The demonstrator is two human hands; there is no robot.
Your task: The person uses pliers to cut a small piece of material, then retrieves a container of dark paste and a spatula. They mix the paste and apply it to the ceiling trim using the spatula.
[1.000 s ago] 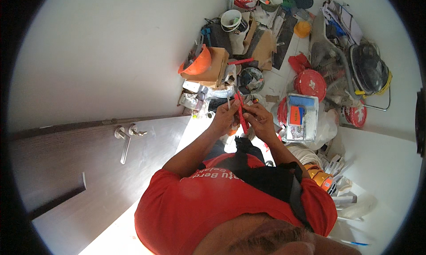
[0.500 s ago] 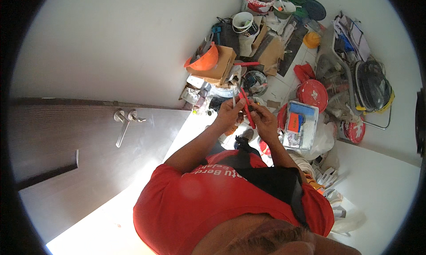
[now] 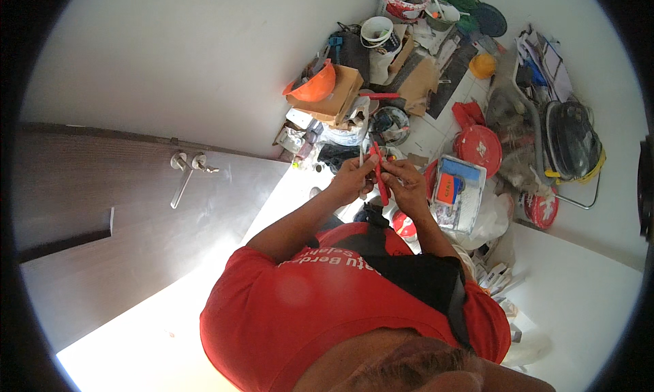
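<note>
My left hand [image 3: 353,179] pinches a thin pale strip [image 3: 362,153] between thumb and fingers; my right hand [image 3: 405,183] pinches a long slim red tool [image 3: 381,184], which stands between both hands. Right of my grip sits a clear rectangular plastic container [image 3: 479,194]; beyond it, leftward, a rounded orange hard hat [image 3: 316,88] rests on a brown cardboard box [image 3: 345,94].

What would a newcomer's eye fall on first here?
Probably the red shirt filling the lower middle. Next, near centre, a slim red object in the right hand, beside a thin pale strip in the left hand. Farther up and left, an orange helmet by a cardboard box.
</note>
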